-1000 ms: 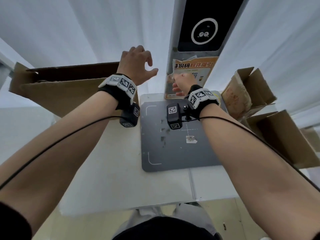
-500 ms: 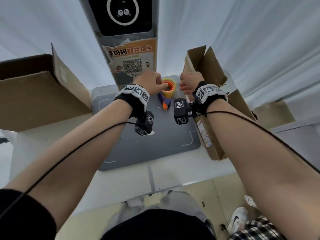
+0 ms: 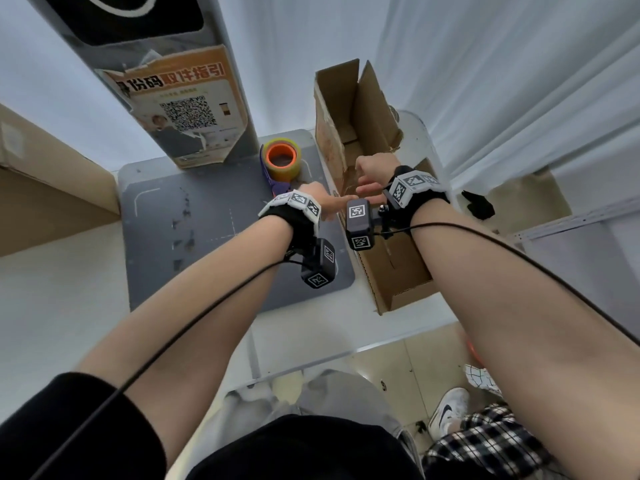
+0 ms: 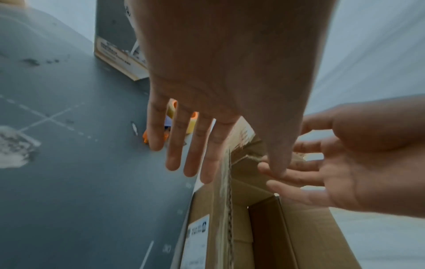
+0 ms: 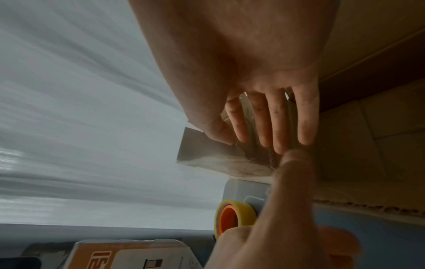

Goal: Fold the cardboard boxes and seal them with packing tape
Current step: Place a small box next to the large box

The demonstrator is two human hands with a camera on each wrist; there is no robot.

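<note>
Right of centre in the head view, an open cardboard box (image 3: 360, 143) lies on its side on the white surface (image 3: 69, 306), its brown flaps spread toward the upper middle of the frame and its long left wall running along the right edge of a grey mat (image 3: 180, 230). Both hands meet at that wall. The left hand (image 3: 320, 201) reaches in from the lower left with fingers straight and spread, gripping nothing; in the left wrist view its fingers (image 4: 192, 154) hang over the mat beside the box's corrugated edge, and whether they touch the cardboard cannot be told. The right hand (image 3: 372, 174) comes from the lower right, also relaxed and uncurled, its fingers (image 5: 276, 116) laid against the inner face of a flap, holding nothing. A roll of packing tape (image 3: 281, 159), yellowish with an orange core, sits on the mat just above the left hand, near the box. Behind it, upper left of centre, a grey post (image 3: 145, 36) bears an orange-and-white poster (image 3: 187, 109) with a QR code. A second cardboard box (image 3: 52, 188) fills the far left edge.
</note>
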